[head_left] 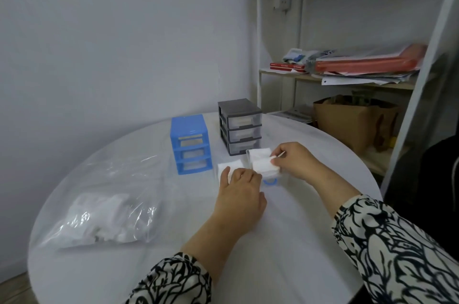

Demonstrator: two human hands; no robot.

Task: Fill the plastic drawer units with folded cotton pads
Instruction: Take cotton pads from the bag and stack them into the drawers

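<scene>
Clear pulled-out drawer (269,174) sits on the desk (273,241) just in front of the grey drawer unit (239,126), a blue ring handle on its near face. Folded cotton pads (259,153) lie inside it. Right hand (294,161) is over the drawer's right side, thumb and forefinger pinching one cotton pad (263,167) at its right edge. Left hand (239,195) is palm down just left of the drawer, fingers bent over a loose white pad (227,167) on the desk; it probably presses that pad, grip not clear from this angle. Blue drawer unit (191,144) stands left of the grey one, apart from it, with its top slot open. Both forearms come in from the bottom in black-and-white patterned sleeves. Clear plastic bag (104,204) of white pads lies at the desk's left, well apart from the hands. Desk is round, white. Plain wall behind; shelf rack (280,75) at right holds papers and red folders, brown paper bag (347,125) below.
</scene>
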